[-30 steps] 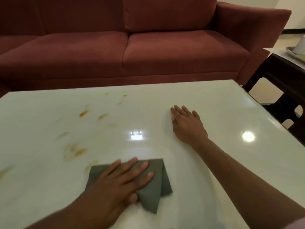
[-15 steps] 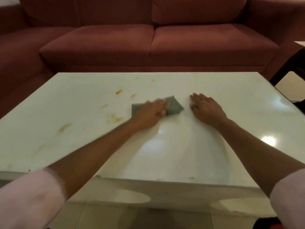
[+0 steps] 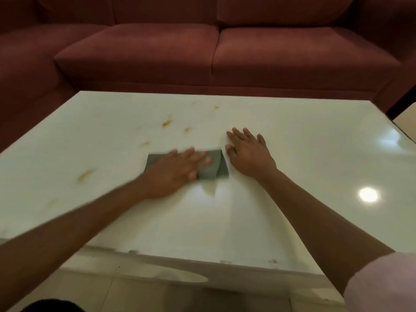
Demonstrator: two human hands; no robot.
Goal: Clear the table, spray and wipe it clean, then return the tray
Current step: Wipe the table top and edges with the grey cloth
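A glossy white table [image 3: 304, 154] fills the view. My left hand [image 3: 175, 171] lies flat on a folded grey cloth [image 3: 213, 166] near the table's middle, pressing it to the surface. My right hand [image 3: 247, 154] rests palm down on the bare table just right of the cloth, fingers spread and holding nothing. Orange-brown stains [image 3: 167, 123] dot the surface beyond and to the left of the cloth, with a larger smear [image 3: 85, 174] at the left. No tray or spray bottle is in view.
A dark red sofa [image 3: 225, 52] runs along the far side of the table and wraps round the left. A ceiling light reflects on the table at the right [image 3: 368, 195]. Pale tiled floor [image 3: 139, 296] shows below the near edge.
My left hand has slid the cloth away from the near edge to the table's middle, then drawn it back slightly towards me. My right hand stays planted. My head has pulled back.
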